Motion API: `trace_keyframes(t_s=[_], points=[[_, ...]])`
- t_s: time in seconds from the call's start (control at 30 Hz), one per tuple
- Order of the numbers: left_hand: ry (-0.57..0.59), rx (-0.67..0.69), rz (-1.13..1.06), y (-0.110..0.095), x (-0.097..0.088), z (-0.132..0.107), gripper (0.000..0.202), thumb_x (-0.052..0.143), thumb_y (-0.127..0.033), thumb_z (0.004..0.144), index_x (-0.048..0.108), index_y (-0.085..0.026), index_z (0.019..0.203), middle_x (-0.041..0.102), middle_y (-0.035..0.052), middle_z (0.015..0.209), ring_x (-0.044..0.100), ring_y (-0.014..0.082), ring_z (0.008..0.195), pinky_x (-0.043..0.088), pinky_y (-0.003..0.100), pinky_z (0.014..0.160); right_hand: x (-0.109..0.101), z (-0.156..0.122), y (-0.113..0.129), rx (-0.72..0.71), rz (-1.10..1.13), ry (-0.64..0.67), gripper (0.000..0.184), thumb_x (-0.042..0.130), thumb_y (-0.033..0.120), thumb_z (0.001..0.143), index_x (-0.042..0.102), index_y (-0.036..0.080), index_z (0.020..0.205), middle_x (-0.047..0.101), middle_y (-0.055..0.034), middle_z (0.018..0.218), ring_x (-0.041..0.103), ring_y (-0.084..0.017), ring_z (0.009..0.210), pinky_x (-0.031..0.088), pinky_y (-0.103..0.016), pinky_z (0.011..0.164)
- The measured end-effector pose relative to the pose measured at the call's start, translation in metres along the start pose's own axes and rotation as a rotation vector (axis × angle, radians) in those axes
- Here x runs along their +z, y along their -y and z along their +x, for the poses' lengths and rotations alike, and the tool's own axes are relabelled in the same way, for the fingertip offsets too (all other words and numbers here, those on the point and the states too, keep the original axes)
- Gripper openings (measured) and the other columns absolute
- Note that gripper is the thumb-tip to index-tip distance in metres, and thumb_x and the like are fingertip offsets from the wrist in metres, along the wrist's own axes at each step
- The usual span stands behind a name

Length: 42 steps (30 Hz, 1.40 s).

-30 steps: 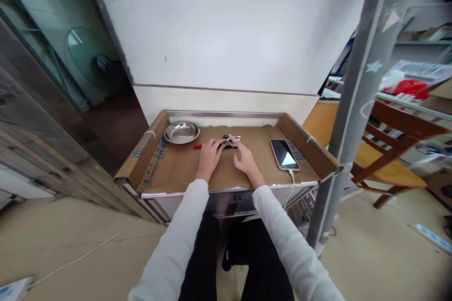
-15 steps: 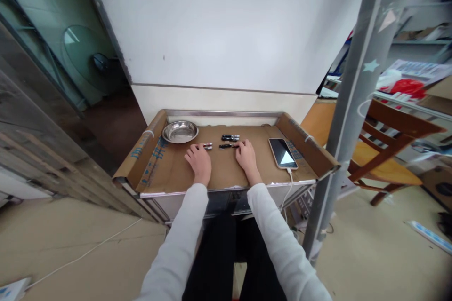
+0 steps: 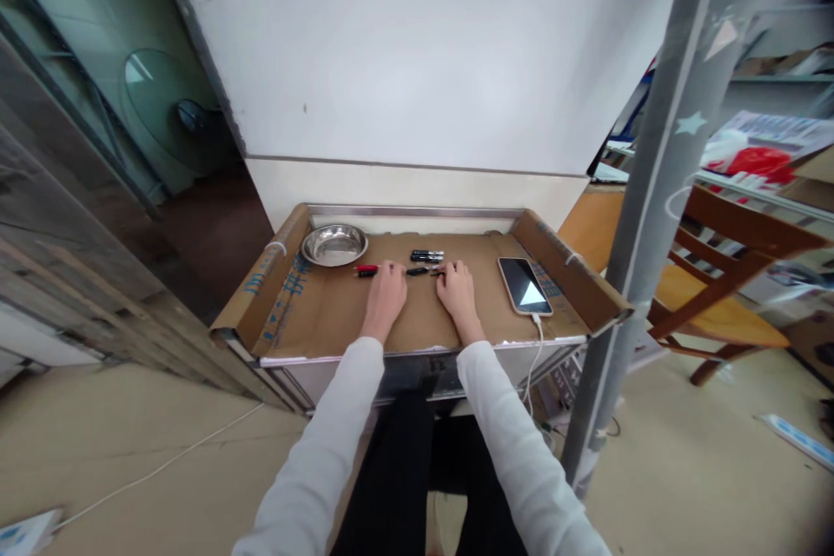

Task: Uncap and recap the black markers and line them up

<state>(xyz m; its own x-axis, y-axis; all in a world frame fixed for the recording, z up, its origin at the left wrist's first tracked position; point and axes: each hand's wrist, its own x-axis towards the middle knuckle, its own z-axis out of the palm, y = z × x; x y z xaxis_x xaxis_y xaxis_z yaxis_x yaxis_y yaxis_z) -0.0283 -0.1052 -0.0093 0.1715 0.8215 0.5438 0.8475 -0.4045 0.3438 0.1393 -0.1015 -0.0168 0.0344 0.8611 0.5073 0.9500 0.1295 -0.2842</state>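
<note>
- I am sitting at a cardboard-lined tray table (image 3: 326, 313) in the middle of the frame, both my arms in pale sleeves reaching up from the bottom edge.
- My left hand (image 3: 386, 295) is lying palm down just left of centre, fingers together and flat. Its fingertips are touching or almost touching the near end of a red-and-black pen (image 3: 367, 270); I cannot tell whether they are pinching it.
- Half a second ago this hand was resting further left and lower. It has since slid toward the centre, and the red pen now shows as a longer line pointing left toward the metal bowl (image 3: 334, 244).
- My right hand (image 3: 459, 295) is resting just right of centre, fingers loosely together, fingertips meeting a short black pen (image 3: 420, 271) that is lying between my two hands. Whether it is gripping, I cannot tell. This hand has hardly moved.
- Another pair of dark pens (image 3: 426, 256) is lying just above, untouched, as before.
- I am judging that the pens are being nudged into a row, not lifted.
- A phone (image 3: 525, 284), screen up with a white cable, is lying at the right of the tray, well apart from my hands.
</note>
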Motion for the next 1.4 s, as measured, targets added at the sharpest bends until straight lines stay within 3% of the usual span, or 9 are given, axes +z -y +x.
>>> trace_keyframes(t_s=[0.07,0.13,0.6,0.77,0.93,1.07,1.2,1.4], points=[[0.076,0.136,-0.046,-0.001,0.003,0.001,0.020,0.043,-0.012,0.086,0.056,-0.015,0.101,0.054,0.0098,0.101,0.055,0.0200,0.094,0.044,0.034,0.089,0.000,-0.001,0.001,0.003,-0.021,0.008,0.020,0.045,0.016,0.084,0.060,0.013,0.096,0.054,-0.0135,0.095,0.048,-0.024,0.088,0.036,-0.034,0.079],[0.100,0.172,-0.057,0.001,0.007,0.002,0.021,0.043,-0.013,0.087,0.057,-0.016,0.102,0.056,0.0090,0.100,0.055,0.0203,0.096,0.043,0.035,0.093,0.000,-0.001,0.002,-0.012,-0.019,0.010,0.018,0.046,0.018,0.084,0.060,0.013,0.094,0.054,-0.0130,0.094,0.048,-0.024,0.089,0.036,-0.034,0.079],[0.150,0.120,-0.236,0.008,0.010,0.009,0.012,0.049,-0.021,0.088,0.060,-0.017,0.090,0.056,0.0061,0.095,0.055,0.0191,0.094,0.043,0.037,0.093,0.002,0.000,0.002,-0.179,0.101,0.074,0.018,0.044,0.020,0.090,0.062,0.017,0.090,0.061,-0.0111,0.095,0.051,-0.023,0.090,0.035,-0.033,0.078],[0.186,0.178,-0.279,0.005,0.007,0.010,0.013,0.047,-0.021,0.089,0.057,-0.017,0.096,0.059,0.0060,0.096,0.055,0.0186,0.095,0.044,0.035,0.090,0.000,0.002,0.004,-0.237,0.132,0.092,0.017,0.045,0.018,0.090,0.061,0.017,0.092,0.063,-0.0099,0.093,0.053,-0.023,0.088,0.036,-0.032,0.078],[0.171,0.200,-0.236,0.003,0.004,0.008,0.028,0.037,-0.020,0.093,0.053,-0.018,0.115,0.054,0.0079,0.104,0.056,0.0177,0.097,0.043,0.034,0.092,-0.003,0.003,0.005,-0.254,0.187,0.086,0.019,0.041,0.014,0.090,0.059,0.016,0.095,0.064,-0.0101,0.093,0.055,-0.022,0.085,0.038,-0.031,0.077],[0.151,0.159,-0.267,0.004,0.004,0.010,0.026,0.034,-0.022,0.094,0.056,-0.018,0.106,0.055,0.0078,0.104,0.057,0.0175,0.096,0.044,0.034,0.091,-0.003,0.003,0.006,-0.266,0.201,0.076,0.018,0.041,0.015,0.090,0.058,0.015,0.096,0.064,-0.0103,0.092,0.055,-0.022,0.085,0.038,-0.031,0.076],[0.127,0.104,-0.462,0.005,0.001,0.013,0.017,0.041,-0.022,0.092,0.056,-0.020,0.099,0.063,0.0046,0.101,0.060,0.0163,0.096,0.045,0.031,0.089,-0.002,0.003,0.006,-0.290,0.227,0.080,0.017,0.042,0.015,0.090,0.058,0.015,0.096,0.064,-0.0101,0.093,0.055,-0.022,0.084,0.039,-0.031,0.077],[0.171,0.092,-0.582,0.000,-0.009,0.009,0.011,0.050,-0.027,0.089,0.057,-0.022,0.095,0.069,0.0009,0.096,0.064,0.0158,0.092,0.047,0.028,0.084,-0.002,0.003,0.006,-0.297,0.283,0.086,0.020,0.039,0.014,0.090,0.058,0.016,0.095,0.064,-0.0108,0.095,0.055,-0.023,0.089,0.041,-0.033,0.083]])
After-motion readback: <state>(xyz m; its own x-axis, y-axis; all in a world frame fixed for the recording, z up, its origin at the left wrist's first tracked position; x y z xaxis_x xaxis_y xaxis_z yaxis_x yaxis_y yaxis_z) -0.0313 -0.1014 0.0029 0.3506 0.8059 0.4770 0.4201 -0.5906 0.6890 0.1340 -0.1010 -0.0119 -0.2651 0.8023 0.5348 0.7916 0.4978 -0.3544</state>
